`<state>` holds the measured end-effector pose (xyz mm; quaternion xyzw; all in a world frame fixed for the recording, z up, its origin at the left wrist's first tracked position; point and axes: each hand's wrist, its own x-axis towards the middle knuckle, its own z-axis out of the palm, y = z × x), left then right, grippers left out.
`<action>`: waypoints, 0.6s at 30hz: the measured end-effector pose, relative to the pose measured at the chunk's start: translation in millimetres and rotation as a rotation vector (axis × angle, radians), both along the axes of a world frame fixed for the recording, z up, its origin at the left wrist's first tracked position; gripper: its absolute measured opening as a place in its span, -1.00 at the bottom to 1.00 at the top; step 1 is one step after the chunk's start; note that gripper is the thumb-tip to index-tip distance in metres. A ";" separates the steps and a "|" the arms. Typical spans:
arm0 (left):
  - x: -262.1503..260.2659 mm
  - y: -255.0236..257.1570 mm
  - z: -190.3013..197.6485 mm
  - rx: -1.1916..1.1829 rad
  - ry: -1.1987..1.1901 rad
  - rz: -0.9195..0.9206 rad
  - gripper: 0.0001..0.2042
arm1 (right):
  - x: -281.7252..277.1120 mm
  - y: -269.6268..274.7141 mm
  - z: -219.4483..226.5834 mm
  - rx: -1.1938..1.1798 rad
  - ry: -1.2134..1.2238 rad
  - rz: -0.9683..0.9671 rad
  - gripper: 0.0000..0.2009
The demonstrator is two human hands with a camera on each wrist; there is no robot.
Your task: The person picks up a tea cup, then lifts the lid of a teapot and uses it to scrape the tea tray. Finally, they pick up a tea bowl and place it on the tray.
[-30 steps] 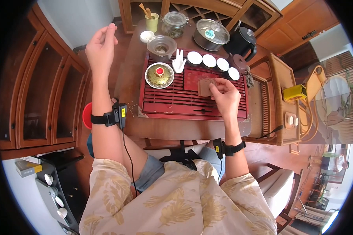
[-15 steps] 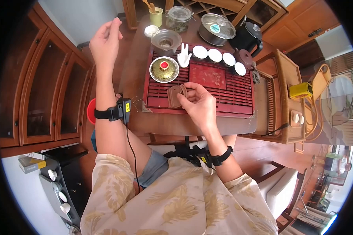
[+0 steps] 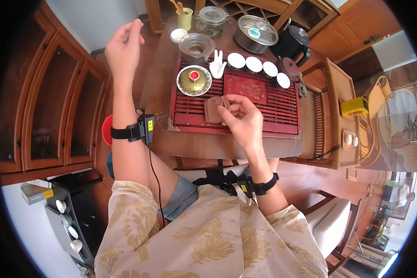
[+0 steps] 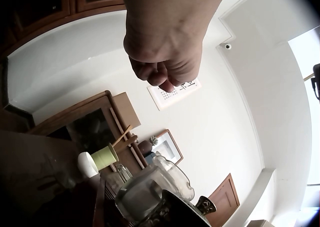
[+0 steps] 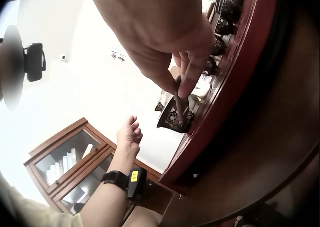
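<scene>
In the head view my right hand (image 3: 246, 121) pinches a small stack of brown squarish coasters (image 3: 213, 110) between thumb and fingers, over the front of the red slatted tea tray (image 3: 278, 125). From the right wrist, a coaster (image 5: 179, 104) shows edge-on, overlapping the dark patterned gaiwan (image 5: 170, 122). That gaiwan has a gold lid with a red knob (image 3: 194, 75) and stands just beyond the coasters. My left hand (image 3: 125, 46) is raised left of the table, fingers loosely curled, nothing visible in it. The left wrist view shows it from the back of the hand.
A row of several cups (image 3: 254, 65) lines the tray's back right, beside a white hand-shaped figurine (image 3: 217, 66) and a glass pitcher (image 3: 197, 46). Behind stand a lidded jar (image 3: 211, 23), a lidded pot (image 3: 255, 34), a black kettle (image 3: 292, 44) and a brown teapot (image 3: 288, 67).
My right hand has brought the coasters leftward and nearer from the tray's right half, then slightly back right. The left hand stays raised; the head view has shifted a little.
</scene>
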<state>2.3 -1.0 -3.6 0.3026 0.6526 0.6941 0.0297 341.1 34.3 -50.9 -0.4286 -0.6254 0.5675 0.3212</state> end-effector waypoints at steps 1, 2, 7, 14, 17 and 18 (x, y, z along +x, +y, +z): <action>0.4 -0.1 0.6 0.005 -0.007 -0.006 -0.66 | -3.1 -1.6 -1.4 0.027 -0.032 0.004 -0.64; 0.9 -0.7 1.1 0.010 -0.015 -0.012 -0.66 | -5.3 -2.9 -3.6 0.055 -0.066 0.008 -0.65; 0.6 -0.8 -0.2 0.039 -0.051 -0.024 -0.70 | 13.4 8.3 -14.1 0.147 -0.145 -0.041 -0.66; -0.7 0.2 -0.3 0.040 -0.050 -0.024 -0.73 | 81.8 42.4 -11.6 0.118 -0.155 -0.213 -0.64; 0.0 0.0 0.8 0.024 -0.041 -0.012 -0.73 | 96.7 46.4 -7.2 0.089 -0.171 -0.237 -0.63; 0.5 0.5 1.4 0.020 -0.040 -0.009 -0.73 | 95.4 44.5 -4.2 0.093 -0.168 -0.245 -0.63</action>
